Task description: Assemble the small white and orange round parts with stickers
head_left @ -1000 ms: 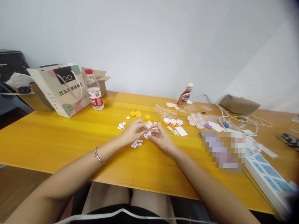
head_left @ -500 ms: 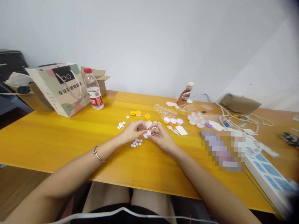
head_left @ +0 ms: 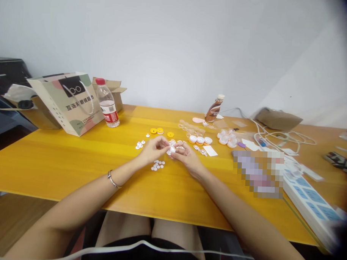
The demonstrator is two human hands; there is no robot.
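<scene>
One white disc (head_left: pixel 171 150) nudged up-frame | I see left hand (head_left: pixel 155 149) and right hand (head_left: pixel 188 157) pinching it, mid-frame | three yellow discs (head_left: pixel 170 135) near centre

A pale far wall (head_left: pixel 165 50) is being lit; near left, brown floor (head_left: pixel 11 219) is being overhung by a yellow table (head_left: pixel 61 160).

Soft light is covering the worktop (head_left: pixel 61 156); wall (head_left: pixel 165 42) is showing palest mid-frame; dark vignetting is bordering the right edge; outlines there are blurring; pixel blocks (head_left: pixel 257 174) are masking one patch.
</scene>
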